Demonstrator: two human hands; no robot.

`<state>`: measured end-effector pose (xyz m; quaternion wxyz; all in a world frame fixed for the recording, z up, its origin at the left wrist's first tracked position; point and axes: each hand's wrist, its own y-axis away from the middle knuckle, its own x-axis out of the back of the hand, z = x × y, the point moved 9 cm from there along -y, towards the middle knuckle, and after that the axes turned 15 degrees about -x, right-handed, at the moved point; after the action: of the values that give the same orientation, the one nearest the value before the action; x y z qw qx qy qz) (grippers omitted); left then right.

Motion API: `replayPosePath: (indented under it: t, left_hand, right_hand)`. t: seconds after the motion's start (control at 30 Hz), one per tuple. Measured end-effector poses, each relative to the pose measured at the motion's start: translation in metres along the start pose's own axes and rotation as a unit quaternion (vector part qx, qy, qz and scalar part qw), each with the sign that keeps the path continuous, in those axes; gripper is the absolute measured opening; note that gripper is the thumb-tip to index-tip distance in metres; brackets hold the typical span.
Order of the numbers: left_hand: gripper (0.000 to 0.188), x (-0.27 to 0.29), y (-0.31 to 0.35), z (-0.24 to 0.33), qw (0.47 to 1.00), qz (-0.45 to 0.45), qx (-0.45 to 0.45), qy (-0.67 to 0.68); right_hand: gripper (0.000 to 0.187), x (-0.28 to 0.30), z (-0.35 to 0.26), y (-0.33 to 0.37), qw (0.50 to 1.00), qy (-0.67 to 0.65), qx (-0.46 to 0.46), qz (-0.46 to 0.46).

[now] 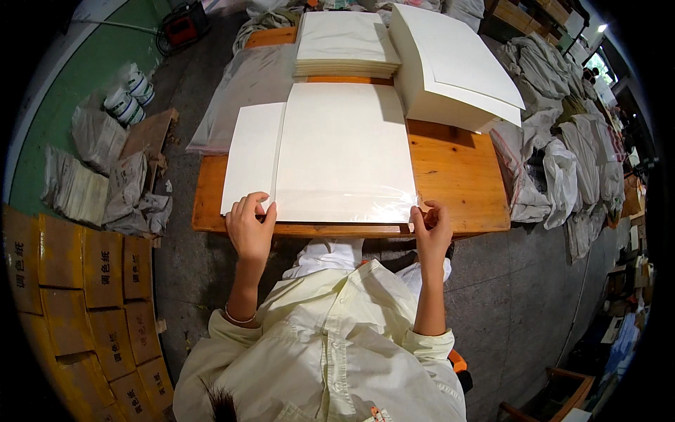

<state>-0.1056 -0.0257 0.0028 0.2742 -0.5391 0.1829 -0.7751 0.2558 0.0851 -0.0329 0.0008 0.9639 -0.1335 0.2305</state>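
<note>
A white sheet stack (344, 141) lies flat in front of me at the table's near edge. Glossy clear plastic film (383, 200) shows over its near end, wrinkled towards the right corner. A narrower white panel (254, 148) lies along its left side. My left hand (251, 228) is at the near end of that panel, fingers curled and thumb at the stack's left corner; what they pinch, if anything, is too small to tell. At the near right corner, my right hand (432, 232) has thumb and fingers closed on the film's edge.
Behind the stack sit another white pile (344, 42) and a tall block of white sheets (457, 70). Clear plastic bags (246, 91) lie on the wooden table (457, 169) at left. Cartons (98, 281) stand left; sacks (555, 148) are heaped right.
</note>
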Motion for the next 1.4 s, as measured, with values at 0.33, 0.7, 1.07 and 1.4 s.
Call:
replayPosePath:
  t: [0.33, 0.7, 1.07, 1.4]
  left_hand:
    - [0.014, 0.002, -0.014, 0.037, 0.994, -0.009, -0.110, -0.023]
    - [0.067, -0.074, 0.000, 0.153, 0.931, -0.199, -0.293, 0.088]
    - [0.074, -0.042, -0.001, 0.061, 0.957, -0.226, -0.181, 0.016]
    - [0.054, -0.027, -0.002, 0.058, 0.959, -0.161, -0.231, -0.006]
  right_hand:
    - [0.017, 0.001, -0.026, 0.009, 0.991, 0.057, 0.118, 0.026]
    - [0.030, -0.002, -0.066, 0.032, 0.963, 0.133, 0.231, 0.042]
    - [0.050, -0.048, -0.056, 0.047, 0.918, 0.290, 0.248, -0.110]
    - [0.046, -0.033, -0.044, 0.024, 0.953, 0.260, 0.135, -0.070]
